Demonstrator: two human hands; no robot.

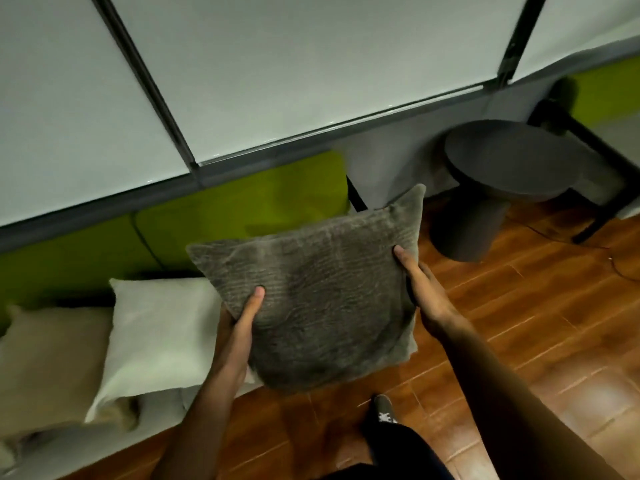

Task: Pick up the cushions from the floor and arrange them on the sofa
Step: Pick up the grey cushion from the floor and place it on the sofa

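A grey furry cushion (318, 292) hangs in the air in the middle of the view, held flat-on between both hands. My left hand (239, 327) grips its lower left edge, thumb on the front. My right hand (420, 289) grips its right edge. Behind it runs the sofa, with a green backrest (242, 209) and a pale seat. A white cushion (156, 337) leans upright on the seat at the left, and a beige cushion (48, 362) stands beside it further left. The grey cushion overlaps the sofa's right end.
A dark round side table (509, 168) stands on the wooden floor (519, 323) to the right of the sofa. A dark chair frame (595, 209) is at the far right. White blinds (242, 71) cover the wall behind. My shoe (382, 408) is below the cushion.
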